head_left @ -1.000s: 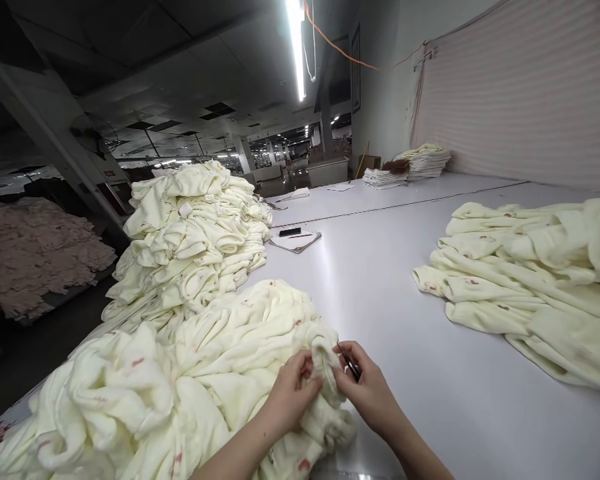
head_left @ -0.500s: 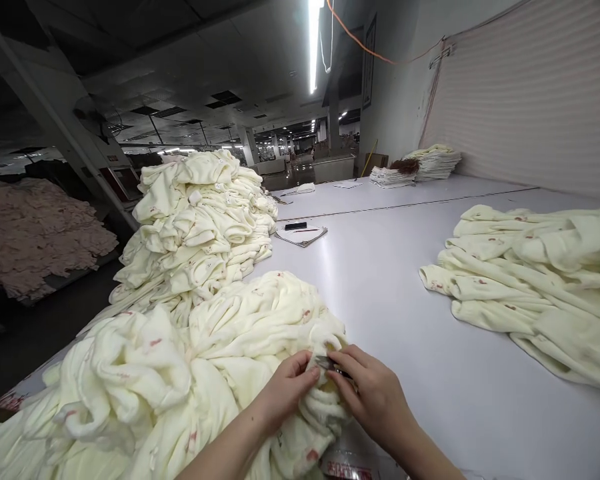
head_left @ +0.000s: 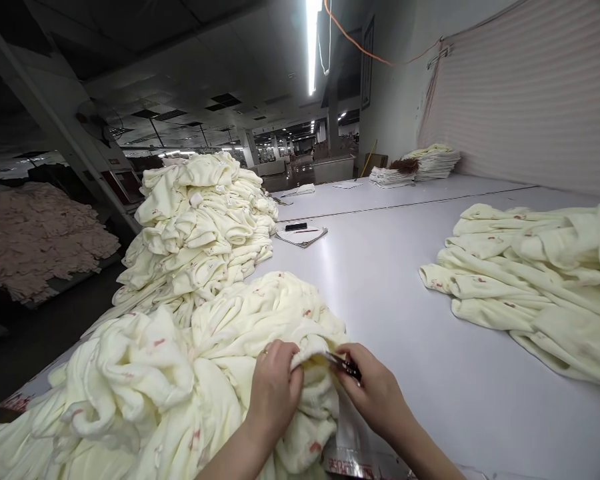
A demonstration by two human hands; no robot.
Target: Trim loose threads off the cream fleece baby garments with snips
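A cream fleece garment (head_left: 267, 317) with small reddish prints lies bunched in front of me. My left hand (head_left: 275, 390) is closed on a folded edge of it, thumb towards me. In my right hand (head_left: 375, 390) is a pair of small dark thread snips (head_left: 349, 367), gripped between thumb and fingers. Their blades point left and touch or nearly touch the edge by my left hand; whether they are closed cannot be told. More cream fleece (head_left: 125, 380) is heaped to the left of my hands.
A tall pile of cream garments (head_left: 200, 227) stands behind, at left. More garments (head_left: 535, 280) lie at right on the white table (head_left: 380, 267). Papers with a dark phone-like object (head_left: 296, 227) lie mid-table. Folded stacks (head_left: 435, 163) sit at the back. Pink fabric (head_left: 40, 233) is heaped far left.
My left hand has moved left and turned, drawing the fabric edge away from my right hand. The snips now show more fully, and my right hand has shifted slightly to the right.
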